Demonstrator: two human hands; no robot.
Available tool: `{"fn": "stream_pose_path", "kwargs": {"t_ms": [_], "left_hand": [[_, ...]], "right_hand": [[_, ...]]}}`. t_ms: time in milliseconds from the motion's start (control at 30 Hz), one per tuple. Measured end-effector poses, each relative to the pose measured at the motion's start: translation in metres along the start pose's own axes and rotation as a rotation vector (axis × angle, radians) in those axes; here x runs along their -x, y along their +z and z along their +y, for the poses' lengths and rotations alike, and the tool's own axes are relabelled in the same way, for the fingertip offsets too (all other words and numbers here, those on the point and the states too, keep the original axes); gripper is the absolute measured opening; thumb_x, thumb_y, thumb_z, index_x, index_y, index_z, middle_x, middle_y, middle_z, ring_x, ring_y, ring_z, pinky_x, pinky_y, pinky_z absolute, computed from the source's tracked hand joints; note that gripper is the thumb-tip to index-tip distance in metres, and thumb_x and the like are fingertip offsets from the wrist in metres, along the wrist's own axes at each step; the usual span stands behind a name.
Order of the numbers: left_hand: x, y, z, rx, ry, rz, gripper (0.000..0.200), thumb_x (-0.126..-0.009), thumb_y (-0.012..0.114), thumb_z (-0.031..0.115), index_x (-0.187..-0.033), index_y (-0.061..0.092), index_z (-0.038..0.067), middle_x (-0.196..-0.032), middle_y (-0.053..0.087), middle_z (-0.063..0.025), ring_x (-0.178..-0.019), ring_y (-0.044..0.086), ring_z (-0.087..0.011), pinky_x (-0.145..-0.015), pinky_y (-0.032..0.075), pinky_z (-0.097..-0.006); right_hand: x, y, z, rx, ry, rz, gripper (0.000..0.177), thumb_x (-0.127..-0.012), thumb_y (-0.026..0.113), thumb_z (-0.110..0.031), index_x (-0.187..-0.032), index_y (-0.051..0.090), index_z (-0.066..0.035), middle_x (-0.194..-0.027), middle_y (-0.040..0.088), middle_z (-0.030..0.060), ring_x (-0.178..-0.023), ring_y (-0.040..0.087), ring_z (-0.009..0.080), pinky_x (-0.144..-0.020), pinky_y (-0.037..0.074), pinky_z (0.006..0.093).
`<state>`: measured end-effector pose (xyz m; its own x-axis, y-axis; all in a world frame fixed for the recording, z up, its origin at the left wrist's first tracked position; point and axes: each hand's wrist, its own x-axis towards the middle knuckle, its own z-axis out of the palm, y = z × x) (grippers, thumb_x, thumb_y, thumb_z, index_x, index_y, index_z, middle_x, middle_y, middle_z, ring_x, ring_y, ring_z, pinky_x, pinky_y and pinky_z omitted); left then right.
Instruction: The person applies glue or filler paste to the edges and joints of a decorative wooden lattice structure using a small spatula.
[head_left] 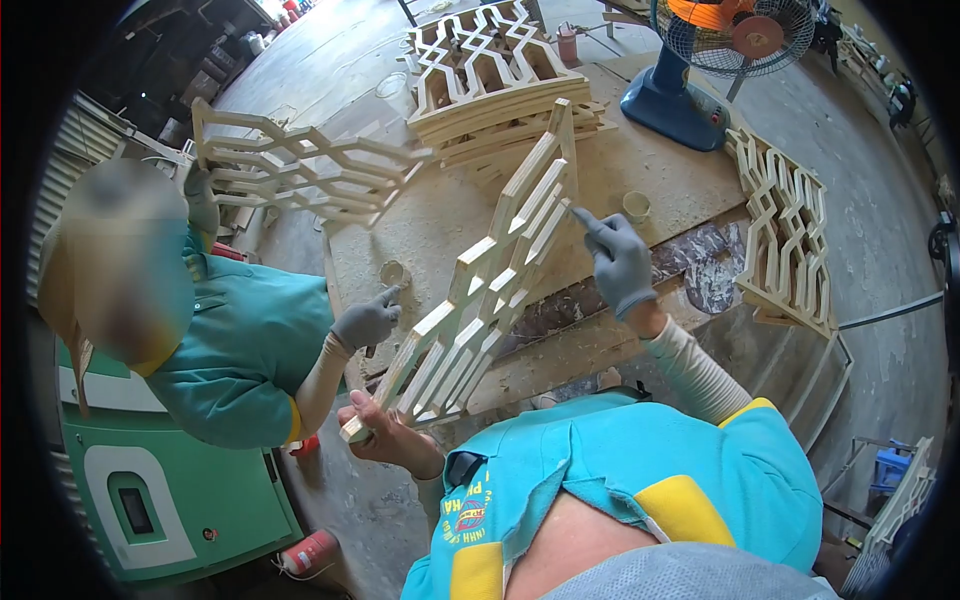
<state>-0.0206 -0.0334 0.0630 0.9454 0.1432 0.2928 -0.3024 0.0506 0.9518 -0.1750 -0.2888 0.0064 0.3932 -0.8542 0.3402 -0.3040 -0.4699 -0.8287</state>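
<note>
Handwork at the edge of a raised wooden lattice (433, 320), as judged from the pose. The lattice slants above the near part of the table (690, 180), its lower end toward the person and its upper end near a stack of similar lattices (500, 115). The bare left hand (400, 446) is closed around the lower corner. The gloved right hand (617, 262) is partly curled, index finger extended to the upper right edge; whether it grips anything small cannot be told, nor whether the fingertip touches the wood. An open cup (636, 208) sits on the table just beside it. At left, a co-worker (245, 335) holds another lattice (300, 168). Any further move of the right hand along the narrow slats would call for a firm left-hand grip, a steady tilt and light finger contact, since a push high up could swing the piece.
</note>
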Motion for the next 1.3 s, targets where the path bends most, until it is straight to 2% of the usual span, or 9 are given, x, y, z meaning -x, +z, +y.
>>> {"fn": "stream_pose_path", "kwargs": {"t_ms": [100,200,300,500,700,933,1133,1233,1300], "left_hand": [[-0.001,0.003,-0.003,-0.028,0.035,0.022,0.036,-0.096,0.062,0.019,-0.072,0.037,0.009,-0.068,0.037,0.0035,-0.064,0.036,-0.0032,-0.057,0.034,-0.0201],[-0.003,-0.001,-0.007,-0.061,0.092,0.008,0.037,-0.096,0.061,0.019,-0.071,0.036,0.01,-0.068,0.037,0.0034,-0.064,0.035,-0.0031,-0.057,0.033,-0.0208],[-0.004,-0.002,-0.004,-0.048,0.049,-0.036,0.037,-0.096,0.061,0.019,-0.07,0.035,0.01,-0.068,0.037,0.0035,-0.064,0.034,-0.0031,-0.057,0.032,-0.0217],[-0.003,-0.001,-0.001,-0.059,0.018,-0.01,0.038,-0.096,0.06,0.019,-0.069,0.034,0.01,-0.064,0.035,0.0037,-0.062,0.033,-0.0035,-0.056,0.031,-0.0222],[-0.001,-0.003,-0.001,-0.08,0.066,-0.012,0.039,-0.095,0.06,0.018,-0.068,0.034,0.01,-0.063,0.037,0.0035,-0.061,0.035,-0.0039,-0.056,0.032,-0.0229],[0.0,-0.006,-0.001,-0.11,0.077,-0.013,0.04,-0.095,0.062,0.023,-0.068,0.034,0.011,-0.063,0.037,0.0036,-0.06,0.036,-0.0038,-0.056,0.033,-0.0221],[-0.001,-0.009,-0.002,-0.051,0.084,-0.05,0.04,-0.094,0.063,0.025,-0.068,0.035,0.012,-0.062,0.038,0.0033,-0.058,0.037,-0.0035,-0.052,0.033,-0.0214],[0.0,-0.008,-0.004,-0.045,0.093,-0.042,0.04,-0.094,0.063,0.025,-0.068,0.036,0.012,-0.062,0.039,0.0031,-0.057,0.038,-0.003,-0.051,0.034,-0.0209],[0.001,-0.008,-0.005,-0.033,0.084,-0.034,0.04,-0.093,0.064,0.025,-0.068,0.036,0.011,-0.062,0.04,0.0032,-0.057,0.039,-0.0028,-0.05,0.034,-0.0205]], "right_hand": [[-0.011,-0.012,0.007,0.308,-0.137,-0.018,0.056,-0.079,0.058,0.004,-0.125,0.066,-0.026,-0.081,0.054,0.0074,-0.07,0.058,0.0258,-0.064,0.049,0.0374],[-0.024,-0.006,0.011,0.414,-0.337,0.111,0.061,-0.075,0.057,0.007,-0.125,0.066,-0.026,-0.079,0.052,0.0062,-0.066,0.056,0.0223,-0.062,0.047,0.036],[-0.035,0.004,0.018,0.592,-0.358,0.136,0.064,-0.073,0.059,0.006,-0.127,0.065,-0.029,-0.079,0.05,0.005,-0.068,0.055,0.0224,-0.061,0.048,0.0371],[-0.019,-0.014,0.016,0.737,-0.221,0.035,0.062,-0.071,0.063,0.004,-0.123,0.066,-0.03,-0.082,0.052,0.003,-0.071,0.057,0.0225,-0.063,0.05,0.0372],[-0.028,-0.018,0.003,0.622,-0.23,0.011,0.063,-0.075,0.06,0.002,-0.127,0.062,-0.034,-0.083,0.052,0.0052,-0.071,0.059,0.0238,-0.062,0.051,0.0383],[-0.037,-0.019,-0.016,0.653,-0.042,-0.354,0.055,-0.085,0.056,-0.003,-0.124,0.062,-0.041,-0.088,0.053,0.0078,-0.073,0.064,0.0277,-0.066,0.054,0.0401],[-0.046,-0.017,-0.023,0.825,-0.007,-0.275,0.051,-0.087,0.058,-0.005,-0.123,0.064,-0.04,-0.089,0.054,0.007,-0.08,0.065,0.0266,-0.073,0.054,0.0411],[-0.044,-0.021,-0.027,0.803,0.005,-0.45,0.052,-0.085,0.059,-0.005,-0.123,0.063,-0.04,-0.091,0.054,0.0068,-0.08,0.066,0.0261,-0.071,0.055,0.0409],[-0.049,-0.025,-0.023,0.729,0.024,-0.376,0.052,-0.086,0.059,-0.005,-0.124,0.063,-0.04,-0.091,0.054,0.0074,-0.08,0.066,0.0262,-0.07,0.055,0.0407]]}}
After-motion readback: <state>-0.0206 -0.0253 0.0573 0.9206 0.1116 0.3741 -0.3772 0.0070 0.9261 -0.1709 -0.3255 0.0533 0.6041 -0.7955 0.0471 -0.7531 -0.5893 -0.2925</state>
